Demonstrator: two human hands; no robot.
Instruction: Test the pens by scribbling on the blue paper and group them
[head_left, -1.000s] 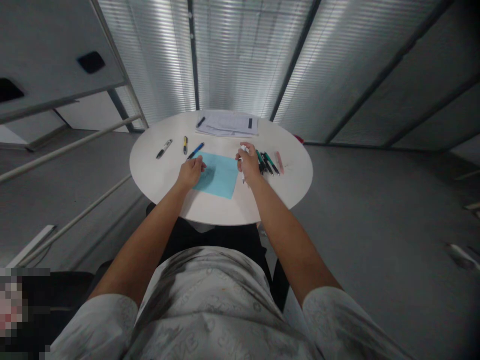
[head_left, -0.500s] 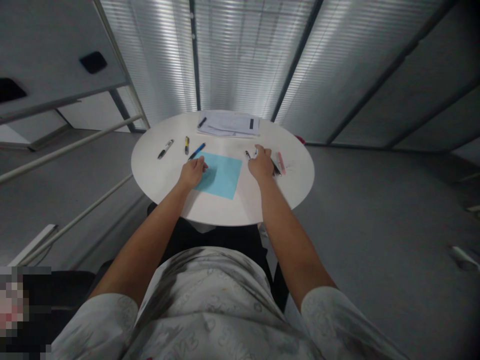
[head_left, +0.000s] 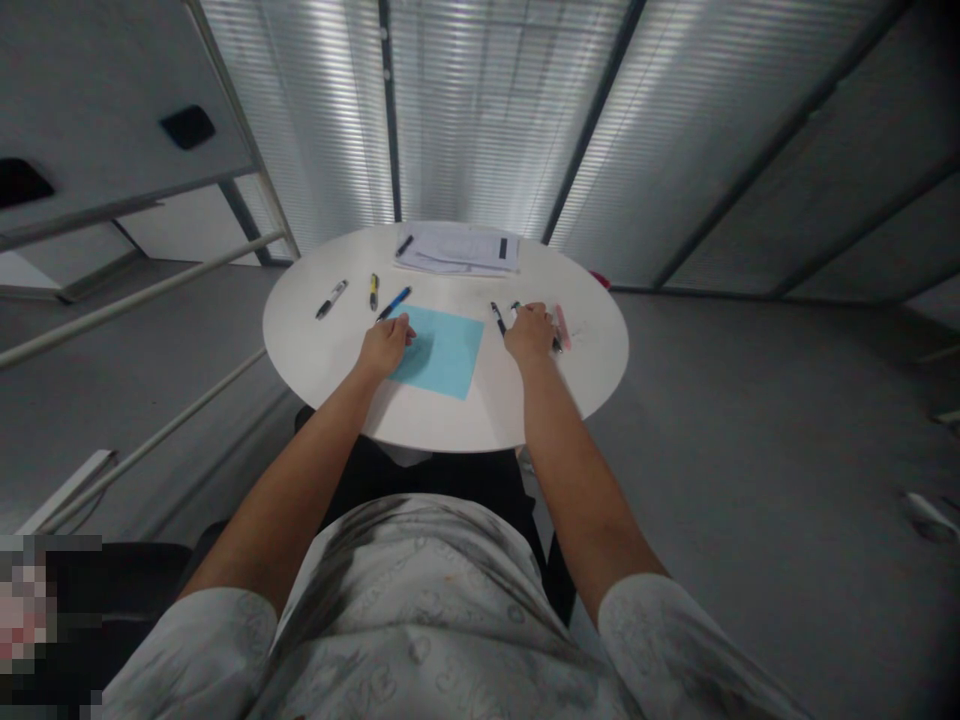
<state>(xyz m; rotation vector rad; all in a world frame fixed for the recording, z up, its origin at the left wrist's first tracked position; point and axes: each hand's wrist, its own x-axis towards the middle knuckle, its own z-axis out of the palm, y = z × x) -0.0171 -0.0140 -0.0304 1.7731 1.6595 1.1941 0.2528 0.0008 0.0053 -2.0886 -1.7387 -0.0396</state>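
Observation:
My left hand [head_left: 385,346] rests on the left edge of a light blue square sheet of paper [head_left: 448,350], fingers loosely bent and thumb a little apart, with nothing seen in them. My right hand [head_left: 531,332] is down among the pens right of the sheet. Its fingers are bent together over a pen [head_left: 515,307], of which only the far end shows; the rest is hidden beneath the hand. Just left of it lies a black-and-white pen [head_left: 499,319]. A pink stick-like item [head_left: 562,327] and the dark tip of another pen [head_left: 557,346] lie to its right.
The round white table [head_left: 337,380] also bears a blue pen [head_left: 394,303], a yellow-and-black pen [head_left: 373,291] and a black-and-white marker [head_left: 331,299] at the left. Papers [head_left: 457,248] lie at the back edge. A white railing [head_left: 150,290] runs along the left.
My right hand has moved slightly right and nearer to me, and its spread fingers have drawn together over the pen. More of the black-and-white pen is uncovered. My left hand stays put.

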